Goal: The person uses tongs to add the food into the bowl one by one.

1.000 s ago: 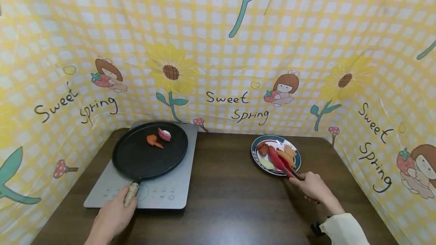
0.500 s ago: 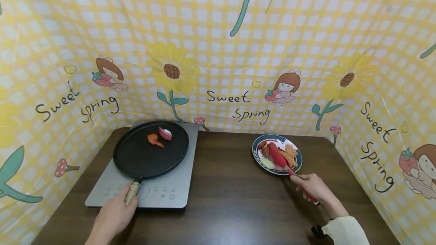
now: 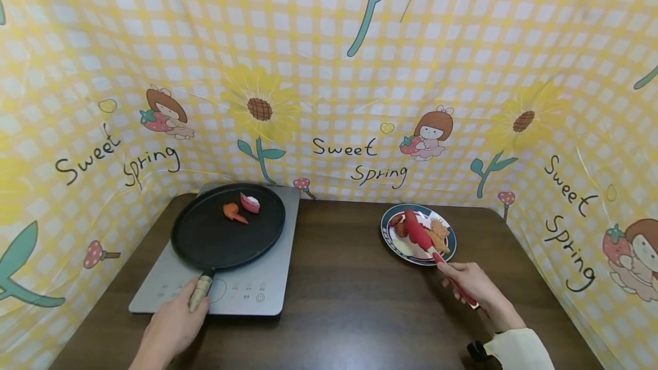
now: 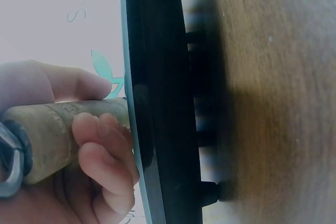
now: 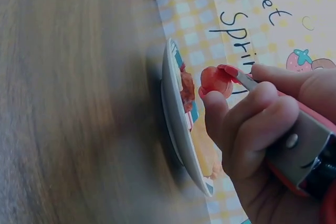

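With curled fingers, my left hand (image 3: 175,324) grips the handle (image 3: 199,293) of a round black frying pan (image 3: 216,247). In the pan lie an orange-brown piece shaped like a chicken wing (image 3: 233,212) and a pink piece with a white top (image 3: 250,202). On the right, my right hand (image 3: 475,285) holds red-headed tongs (image 3: 419,235), their heads over a plate (image 3: 388,245) of food. Seen from the right wrist, the tong heads (image 5: 215,81) are close together above the plate; whether food is between them I cannot tell.
The pan rests on a silver induction cooker (image 3: 272,278) at the left of the brown wooden table (image 3: 349,290). Brown pieces (image 3: 400,226), a pale slice (image 3: 403,246) and a yellow-orange piece (image 3: 438,238) share the plate. A yellow checked cloth (image 3: 334,90) walls the back and sides.
The tongs have turned in my right hand, bringing their red handle into sight, and their heads stand slightly higher over the plate. My left hand and the pan have stayed put.
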Demonstrator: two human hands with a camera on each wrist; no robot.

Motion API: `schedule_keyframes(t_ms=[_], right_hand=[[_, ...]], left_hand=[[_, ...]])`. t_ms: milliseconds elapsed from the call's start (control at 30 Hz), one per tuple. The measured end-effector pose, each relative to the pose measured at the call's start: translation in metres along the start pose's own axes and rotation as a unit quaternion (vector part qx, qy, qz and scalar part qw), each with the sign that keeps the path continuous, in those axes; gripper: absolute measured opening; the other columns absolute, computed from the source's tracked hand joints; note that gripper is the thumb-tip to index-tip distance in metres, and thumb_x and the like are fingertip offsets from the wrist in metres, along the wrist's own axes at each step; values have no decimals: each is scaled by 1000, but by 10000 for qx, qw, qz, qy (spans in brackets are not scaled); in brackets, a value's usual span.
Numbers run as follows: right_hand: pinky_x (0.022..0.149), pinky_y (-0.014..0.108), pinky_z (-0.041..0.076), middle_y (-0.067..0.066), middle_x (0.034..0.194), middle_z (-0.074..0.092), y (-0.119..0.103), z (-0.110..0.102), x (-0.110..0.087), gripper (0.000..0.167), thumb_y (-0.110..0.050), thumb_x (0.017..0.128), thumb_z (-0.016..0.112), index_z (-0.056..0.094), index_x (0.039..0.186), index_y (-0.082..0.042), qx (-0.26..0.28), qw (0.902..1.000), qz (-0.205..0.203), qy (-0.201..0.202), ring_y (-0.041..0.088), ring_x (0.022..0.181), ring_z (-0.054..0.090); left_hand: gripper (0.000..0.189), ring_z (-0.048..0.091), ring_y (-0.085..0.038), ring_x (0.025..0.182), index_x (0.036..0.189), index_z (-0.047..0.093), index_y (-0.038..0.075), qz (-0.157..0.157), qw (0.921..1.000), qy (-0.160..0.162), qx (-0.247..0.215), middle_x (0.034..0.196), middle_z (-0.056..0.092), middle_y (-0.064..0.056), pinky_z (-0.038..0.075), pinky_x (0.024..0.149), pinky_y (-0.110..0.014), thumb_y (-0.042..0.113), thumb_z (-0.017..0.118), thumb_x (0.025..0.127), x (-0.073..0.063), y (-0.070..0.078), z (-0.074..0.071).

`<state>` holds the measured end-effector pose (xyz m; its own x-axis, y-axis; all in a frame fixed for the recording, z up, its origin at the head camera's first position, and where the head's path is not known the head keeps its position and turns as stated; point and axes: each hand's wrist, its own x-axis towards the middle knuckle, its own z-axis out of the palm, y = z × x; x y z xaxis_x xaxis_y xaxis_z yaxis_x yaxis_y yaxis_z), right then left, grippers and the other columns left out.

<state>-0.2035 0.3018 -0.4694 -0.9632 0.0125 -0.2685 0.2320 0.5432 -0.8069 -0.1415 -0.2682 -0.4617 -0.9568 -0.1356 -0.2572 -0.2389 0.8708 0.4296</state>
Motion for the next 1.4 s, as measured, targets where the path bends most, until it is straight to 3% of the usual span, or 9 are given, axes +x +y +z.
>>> schedule_keyframes(t_ms=[233, 600, 900, 1133, 1400], right_hand=[[42, 26, 43, 13, 71, 62, -1, 1, 0, 49, -41, 93, 57, 65, 104, 6, 366, 9989, -181, -242, 13, 45, 50], [41, 26, 43, 13, 65, 59, -6, 6, -3, 53, -43, 93, 56, 64, 98, 9, 468, 9964, -478, -529, 13, 43, 49], [37, 25, 38, 6, 53, 54, -19, 15, -5, 52, -44, 94, 55, 64, 92, 8, 372, 9939, -724, -746, 14, 40, 48], [41, 26, 43, 11, 62, 56, -27, 22, -5, 49, -40, 94, 55, 64, 94, 7, 565, 9907, -847, -905, 14, 43, 49], [43, 28, 45, 16, 57, 54, -42, 30, 0, 40, -36, 96, 54, 66, 90, 2, 565, 9877, -1047, -1011, 16, 42, 49]], left_hand=[[72, 55, -48, 99, 142, 28, -7, 61, 9999, 80, 31, 128, 43, -39, 44, 72, -54, 45, 43, 95, 0, 0, 1], [72, 58, -34, 85, 142, 28, -7, 29, 10000, 76, 13, 126, 45, -40, 44, 67, -48, 44, 43, 95, 1, -1, 2], [72, 57, -46, 95, 142, 28, -8, 49, 9999, 96, 69, 126, 44, -40, 44, 70, -52, 44, 43, 95, -1, 0, 2], [72, 55, -50, 98, 143, 27, -6, 102, 9999, 42, 36, 126, 44, -40, 44, 71, -53, 46, 42, 95, -1, -1, 1], [71, 52, -53, 102, 142, 28, -6, 138, 9998, 134, 80, 128, 43, -39, 43, 73, -55, 45, 42, 95, 0, -1, 2]])
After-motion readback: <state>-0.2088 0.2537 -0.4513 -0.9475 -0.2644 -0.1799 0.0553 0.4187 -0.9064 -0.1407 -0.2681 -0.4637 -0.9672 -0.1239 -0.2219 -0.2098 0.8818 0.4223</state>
